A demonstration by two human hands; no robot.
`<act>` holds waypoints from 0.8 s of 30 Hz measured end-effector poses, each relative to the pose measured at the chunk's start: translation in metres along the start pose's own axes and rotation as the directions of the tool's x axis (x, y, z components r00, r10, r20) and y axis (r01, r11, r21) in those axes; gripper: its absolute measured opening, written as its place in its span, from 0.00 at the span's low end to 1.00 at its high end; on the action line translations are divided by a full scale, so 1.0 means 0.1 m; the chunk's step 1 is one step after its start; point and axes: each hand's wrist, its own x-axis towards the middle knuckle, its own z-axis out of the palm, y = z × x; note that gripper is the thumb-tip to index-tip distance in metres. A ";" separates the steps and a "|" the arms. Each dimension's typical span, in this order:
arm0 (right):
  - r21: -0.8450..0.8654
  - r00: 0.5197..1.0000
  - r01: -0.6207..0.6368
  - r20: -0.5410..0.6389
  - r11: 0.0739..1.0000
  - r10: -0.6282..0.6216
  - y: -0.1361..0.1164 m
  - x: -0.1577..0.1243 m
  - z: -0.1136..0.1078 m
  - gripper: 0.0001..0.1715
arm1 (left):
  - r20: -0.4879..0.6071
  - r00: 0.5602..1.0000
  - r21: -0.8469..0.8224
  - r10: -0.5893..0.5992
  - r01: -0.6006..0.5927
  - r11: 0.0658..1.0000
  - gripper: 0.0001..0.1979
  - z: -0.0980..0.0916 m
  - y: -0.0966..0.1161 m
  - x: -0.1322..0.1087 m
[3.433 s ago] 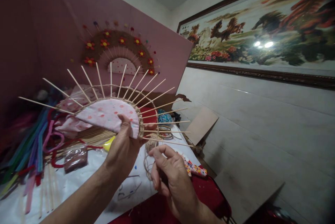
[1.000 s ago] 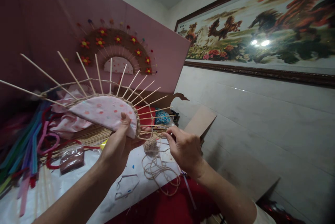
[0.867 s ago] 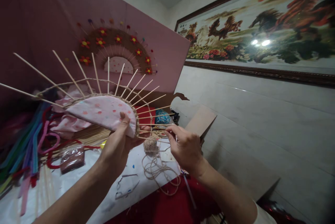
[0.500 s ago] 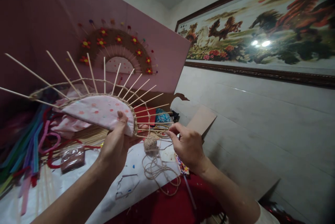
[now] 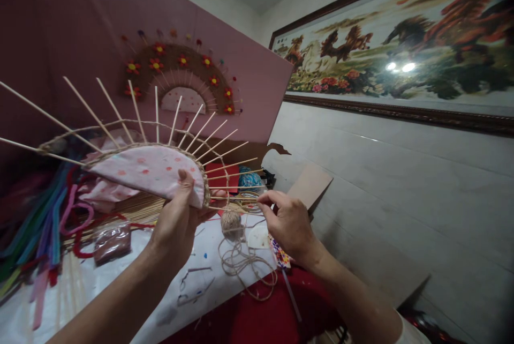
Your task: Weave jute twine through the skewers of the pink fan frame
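Note:
My left hand (image 5: 176,215) grips a half-round panel (image 5: 140,167) covered in pale pink spotted fabric, thumb on its front and fingers behind. Thin wooden sticks (image 5: 174,119) fan out from its curved edge, which is bound with braided twine. A looser twine ring (image 5: 214,151) weaves across the sticks farther out. At the lower right stick ends, my right hand (image 5: 287,221) is pinched closed on the jute twine; its fingertips partly hide the strand. Below the panel sits a twine ball (image 5: 232,224), with loose coils (image 5: 249,266) beside it.
Colourful pipe cleaners (image 5: 44,221), a bagged brown item (image 5: 112,242) and scissors (image 5: 195,285) lie on the white-covered table (image 5: 160,306). A pink board (image 5: 241,76) with a finished flowered fan piece (image 5: 182,60) stands behind. A framed horse picture (image 5: 385,44) hangs at right.
The panel with its sticks has shifted slightly left in my left hand's grip. My right hand stays pinched in nearly the same place.

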 end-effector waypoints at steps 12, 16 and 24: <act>0.053 0.999 -0.034 0.009 0.998 0.034 0.01 0.02 0.01 0.07 | 0.000 1.000 -0.002 0.028 -0.028 1.000 0.15 0.00 0.01 -0.01; 0.092 0.999 -0.032 0.006 0.995 0.032 0.03 0.02 0.01 0.09 | -0.012 0.999 -0.008 0.031 -0.032 0.999 0.14 0.00 0.01 0.00; 0.118 0.996 -0.086 0.003 0.989 0.086 0.05 0.02 0.02 0.08 | -0.010 0.999 0.000 0.032 -0.032 0.999 0.12 0.02 0.02 -0.01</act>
